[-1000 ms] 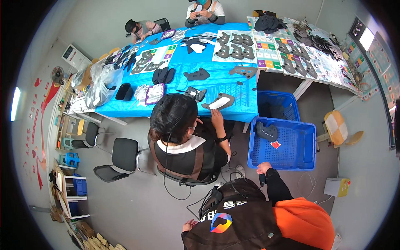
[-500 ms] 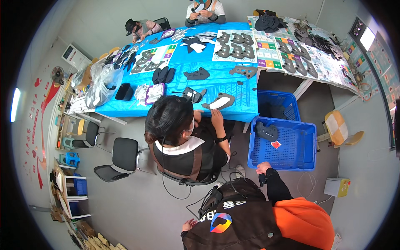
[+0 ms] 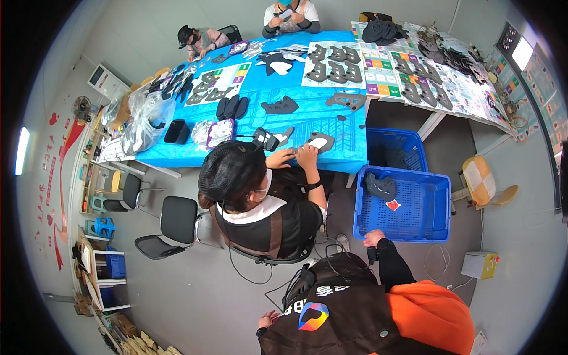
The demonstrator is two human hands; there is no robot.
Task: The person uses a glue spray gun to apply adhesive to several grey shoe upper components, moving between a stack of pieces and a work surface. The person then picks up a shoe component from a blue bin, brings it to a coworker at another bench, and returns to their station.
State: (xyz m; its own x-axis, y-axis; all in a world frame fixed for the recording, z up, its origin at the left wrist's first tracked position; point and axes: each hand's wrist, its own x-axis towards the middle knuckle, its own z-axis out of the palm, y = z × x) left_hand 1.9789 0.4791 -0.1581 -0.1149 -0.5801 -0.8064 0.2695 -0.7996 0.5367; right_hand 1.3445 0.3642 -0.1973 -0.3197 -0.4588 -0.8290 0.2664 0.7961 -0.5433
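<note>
My right hand (image 3: 374, 238), below a black sleeve and wrist device, is curled at the near left edge of the blue plastic crate (image 3: 415, 227). Its fingertips are partly hidden, and I cannot tell if it grips the rim. Low in view, my left hand (image 3: 269, 319) lies beside my brown apron (image 3: 355, 313) with its fingers stretched out. Inside the crate are a dark grey shaped piece (image 3: 380, 187) and a small red and white item (image 3: 393, 205). Ahead, a seated co-worker (image 3: 254, 222) presses a white piece (image 3: 318, 144) onto a dark grey shaped piece (image 3: 328, 137).
A second blue crate (image 3: 411, 139) stands partly under the blue-covered table (image 3: 236, 133). Rows of grey pieces (image 3: 336, 72) lie on the table. Two people work at its far side. A black chair (image 3: 177, 216) stands left, a stool (image 3: 478, 177) right, and cables (image 3: 242, 275) trail behind the seated co-worker.
The seated co-worker's head has shifted left and both their hands have come up to the tabletop, over the white piece. My own hands have stayed about where they were.
</note>
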